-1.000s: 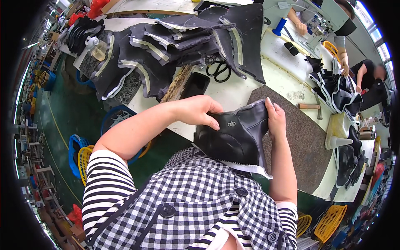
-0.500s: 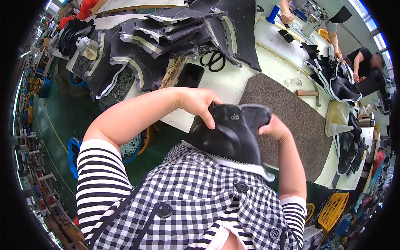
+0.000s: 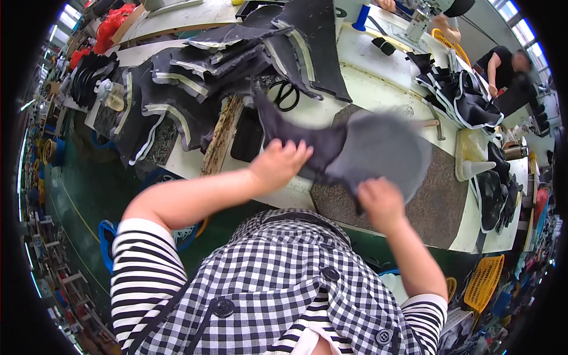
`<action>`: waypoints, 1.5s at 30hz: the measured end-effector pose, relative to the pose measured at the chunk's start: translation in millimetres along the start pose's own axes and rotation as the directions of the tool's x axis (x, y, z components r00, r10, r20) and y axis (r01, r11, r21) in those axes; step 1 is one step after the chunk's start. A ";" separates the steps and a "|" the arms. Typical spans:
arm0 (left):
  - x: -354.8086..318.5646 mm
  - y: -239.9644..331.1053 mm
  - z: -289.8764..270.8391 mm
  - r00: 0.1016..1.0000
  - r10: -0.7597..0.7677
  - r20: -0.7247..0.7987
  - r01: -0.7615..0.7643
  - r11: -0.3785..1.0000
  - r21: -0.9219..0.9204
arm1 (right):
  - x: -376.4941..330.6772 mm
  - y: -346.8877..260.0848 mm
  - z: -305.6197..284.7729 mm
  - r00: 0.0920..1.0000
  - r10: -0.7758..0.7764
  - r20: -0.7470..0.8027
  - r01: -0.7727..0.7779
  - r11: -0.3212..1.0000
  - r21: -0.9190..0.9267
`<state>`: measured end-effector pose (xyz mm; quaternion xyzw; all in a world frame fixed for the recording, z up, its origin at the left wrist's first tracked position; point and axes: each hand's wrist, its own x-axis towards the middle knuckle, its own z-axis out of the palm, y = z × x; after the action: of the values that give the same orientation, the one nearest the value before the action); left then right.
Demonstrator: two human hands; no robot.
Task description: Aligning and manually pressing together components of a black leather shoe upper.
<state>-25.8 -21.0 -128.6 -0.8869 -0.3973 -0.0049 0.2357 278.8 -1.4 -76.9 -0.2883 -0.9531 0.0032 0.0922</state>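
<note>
The left hand (image 3: 281, 165) has its grip closed on the dark end of a soft, curved black-and-grey piece (image 3: 387, 148); the right hand's (image 3: 378, 201) grip pinches its near edge. Blurred, it hangs over the brown speckled mat (image 3: 441, 204), seemingly unfinished. Beyond, black padded sheets with cream strips (image 3: 236, 62) lie piled on the white table (image 3: 364, 86), apparently awaiting handling.
</note>
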 end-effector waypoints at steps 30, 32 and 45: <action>36.3 70.5 16.8 0.946 0.099 0.310 0.263 0.327 -0.908 | 27.5 8.3 89.2 0.904 0.402 0.143 -0.404 0.915 -0.021; 39.8 67.9 10.0 0.887 -0.158 0.433 0.461 0.268 -0.846 | 17.0 -6.6 88.6 0.975 0.221 0.012 -0.220 0.974 -0.057; -48.6 68.5 7.2 -0.024 -0.738 0.674 0.820 -0.400 -0.409 | 44.7 25.3 72.1 0.887 0.343 0.310 -0.443 0.822 0.358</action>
<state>-12.0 -91.4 -172.9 -0.3034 -0.8589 -0.3024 -0.2805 243.4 47.7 -141.6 -0.4506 -0.8531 0.2603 0.0377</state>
